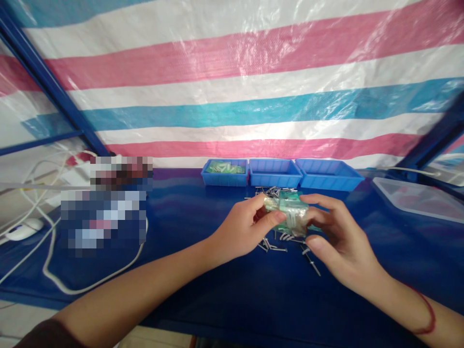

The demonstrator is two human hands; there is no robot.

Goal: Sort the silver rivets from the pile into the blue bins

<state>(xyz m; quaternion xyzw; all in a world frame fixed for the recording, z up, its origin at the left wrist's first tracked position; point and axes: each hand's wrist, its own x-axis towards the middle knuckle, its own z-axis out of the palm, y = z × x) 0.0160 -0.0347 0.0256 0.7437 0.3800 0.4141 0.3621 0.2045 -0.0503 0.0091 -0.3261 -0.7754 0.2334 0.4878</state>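
My left hand (pixel 250 222) pinches a small clear plastic bag (pixel 295 217) with a green tint between thumb and fingers, above the table. What lies inside it is blurred. My right hand (pixel 340 241) is at the bag's right side, fingers curved and apart from the thumb; the fingertips are close to the bag, perhaps touching it. Beneath and behind the hands is a scatter of slim silver metal pieces (pixel 276 192), like nails or rivets, partly hidden by the bag and hands. One such piece (pixel 312 265) is just left of my right thumb.
Three blue bins stand along the back: the left bin (pixel 224 181) holds small greenish bags, beside a middle bin (pixel 274 181) and a right bin (pixel 328 182). A translucent lid or tray (pixel 416 198) lies at right. White cables (pixel 54 275) and a mouse (pixel 25 228) are at left.
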